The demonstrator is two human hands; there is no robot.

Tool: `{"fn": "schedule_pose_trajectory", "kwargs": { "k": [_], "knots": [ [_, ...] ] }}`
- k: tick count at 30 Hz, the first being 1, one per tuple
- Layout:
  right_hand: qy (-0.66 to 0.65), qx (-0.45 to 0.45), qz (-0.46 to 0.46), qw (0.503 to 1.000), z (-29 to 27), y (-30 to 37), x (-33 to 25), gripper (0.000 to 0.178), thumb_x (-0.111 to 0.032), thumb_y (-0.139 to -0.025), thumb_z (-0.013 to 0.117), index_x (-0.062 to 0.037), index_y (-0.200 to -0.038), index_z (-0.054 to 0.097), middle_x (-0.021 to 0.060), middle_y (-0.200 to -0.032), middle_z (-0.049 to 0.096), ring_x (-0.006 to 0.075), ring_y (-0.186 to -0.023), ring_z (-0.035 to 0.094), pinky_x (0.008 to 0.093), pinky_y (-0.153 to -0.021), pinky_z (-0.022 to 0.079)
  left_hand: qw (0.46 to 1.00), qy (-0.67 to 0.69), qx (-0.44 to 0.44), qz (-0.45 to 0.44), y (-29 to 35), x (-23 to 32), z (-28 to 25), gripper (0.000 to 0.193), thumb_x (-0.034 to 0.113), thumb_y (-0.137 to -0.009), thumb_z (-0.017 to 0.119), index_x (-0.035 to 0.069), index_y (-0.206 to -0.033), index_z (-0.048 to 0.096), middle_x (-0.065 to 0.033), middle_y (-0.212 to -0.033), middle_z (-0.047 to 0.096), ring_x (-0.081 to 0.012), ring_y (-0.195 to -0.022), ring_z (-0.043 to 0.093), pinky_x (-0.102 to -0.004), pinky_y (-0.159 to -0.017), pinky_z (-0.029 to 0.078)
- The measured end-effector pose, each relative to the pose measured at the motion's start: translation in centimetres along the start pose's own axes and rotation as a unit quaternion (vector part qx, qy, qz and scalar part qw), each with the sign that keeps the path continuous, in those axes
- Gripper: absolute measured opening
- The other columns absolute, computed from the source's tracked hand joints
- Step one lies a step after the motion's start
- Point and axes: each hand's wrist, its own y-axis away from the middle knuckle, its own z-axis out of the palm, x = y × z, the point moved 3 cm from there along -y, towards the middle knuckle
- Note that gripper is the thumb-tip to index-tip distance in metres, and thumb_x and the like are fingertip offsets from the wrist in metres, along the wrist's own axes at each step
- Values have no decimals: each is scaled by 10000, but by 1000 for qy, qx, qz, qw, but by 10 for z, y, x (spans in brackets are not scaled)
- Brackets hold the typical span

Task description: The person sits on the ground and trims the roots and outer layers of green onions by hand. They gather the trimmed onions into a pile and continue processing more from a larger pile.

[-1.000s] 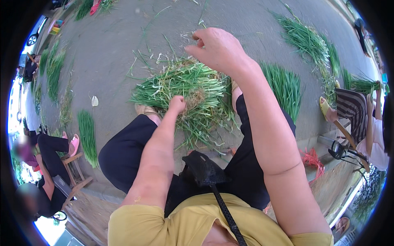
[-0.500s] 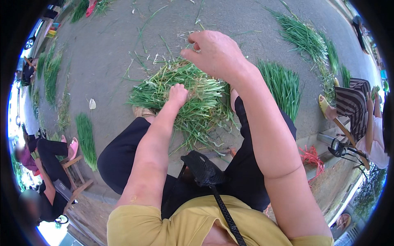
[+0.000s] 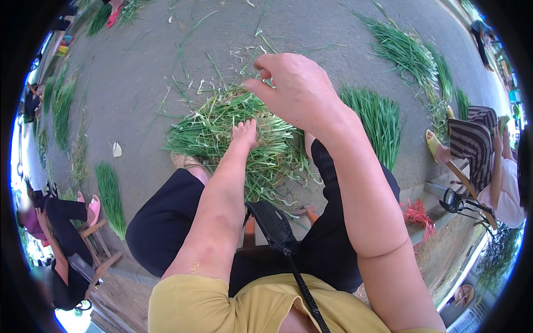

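A loose heap of long green, chive-like stalks (image 3: 205, 133) with pale ends lies on the ground between my feet. My left hand (image 3: 244, 132) rests on the middle of it, back of the hand up, its fingers slightly apart among the stalks. Above the heap's far right side hovers my right hand (image 3: 297, 91). Its fingers curl loosely, with a gap between thumb and forefinger, and I see nothing held there; the palm is hidden. Beside my right leg lies a neat, aligned bundle of green stalks (image 3: 375, 119).
More green bunches (image 3: 402, 53) lie at the far right, and another bundle (image 3: 111, 194) at left. Red string (image 3: 417, 217) is tangled near my right knee. Seated people are at both sides, one in a striped garment (image 3: 472, 139). A black mesh bag (image 3: 272, 225) hangs before me.
My left hand has shifted slightly right and down on the heap, its fingers loosening from a closed shape. My right hand has come a little lower, keeping its curled pose.
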Motion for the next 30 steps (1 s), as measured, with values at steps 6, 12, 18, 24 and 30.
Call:
{"fn": "schedule_pose_trajectory", "kwargs": {
  "k": [6,12,18,24,30],
  "knots": [
    [4,-11,-2,1000,1,0,-4,327,-305,-807,627,5,-908,638,170,-809,655,357,-789,628,426,-719,491,998,-47,40,-6,10,4,-5,473,242,-660,747,124,-1095,601,-75,-1208,566,-251,-1211,423,-460,-1004,312],
    [5,-9,-3,1000,0,-1,-4,346,-320,-806,626,7,-921,643,158,-815,659,340,-811,636,418,-735,495,991,-60,89,82,34,-15,-26,471,372,-678,719,143,-1078,620,-88,-1157,578,-276,-1197,430,-533,-1041,246],
    [11,-34,-6,999,-1,0,-7,382,-338,-787,641,-4,-973,642,160,-896,658,323,-885,629,412,-769,493,983,-8,162,90,49,-46,-41,633,446,-673,726,104,-1162,513,-92,-1054,620,-279,-1131,475,-554,-1028,225],
    [52,-101,-12,993,9,-2,-3,445,-384,-777,651,-9,-1016,633,170,-965,652,328,-941,618,414,-813,489,978,48,184,90,80,-60,-60,474,319,-575,781,167,-1000,634,-42,-976,598,-250,-1060,486,-449,-967,270],
    [78,-178,-16,981,29,-1,-13,431,-399,-787,654,-18,-988,670,177,-1018,662,311,-982,634,414,-831,509,922,124,351,104,108,-72,-63,416,244,-616,736,144,-999,608,-71,-957,591,-270,-1056,506,-485,-955,287]
  ]
}}
